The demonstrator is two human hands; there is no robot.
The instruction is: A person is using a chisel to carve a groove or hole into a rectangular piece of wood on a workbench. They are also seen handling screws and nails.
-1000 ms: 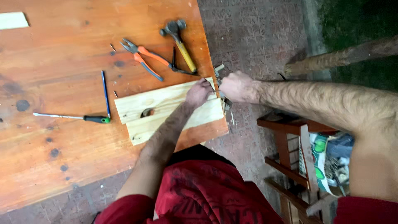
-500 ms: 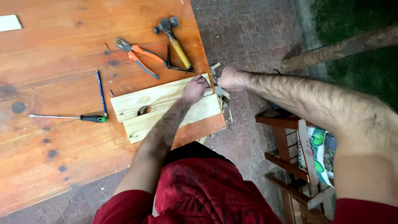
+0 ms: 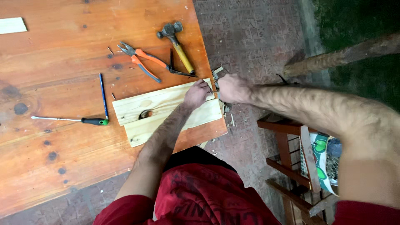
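Two pale wooden planks (image 3: 166,110) lie side by side at the right edge of the orange-brown table (image 3: 62,158); the upper one has a dark knot hole. My left hand (image 3: 196,93) rests on the right end of the upper plank, fingertips pinched at its edge. My right hand (image 3: 231,88) is just off the table edge, closed around a grey metal tool (image 3: 217,74) that touches the plank's end. A thin dark piece runs between the two hands; I cannot tell what it is.
On the table lie a hammer with a yellow handle (image 3: 177,43), orange-handled pliers (image 3: 139,60), dark pincers (image 3: 177,68), a blue pencil (image 3: 102,95), a green-handled screwdriver (image 3: 71,120) and a pale wood strip (image 3: 12,26). Brick paving and a wooden rack (image 3: 291,166) are on the right.
My right hand has closed in on the plank's end, close to my left hand. The left hand stays on the plank.
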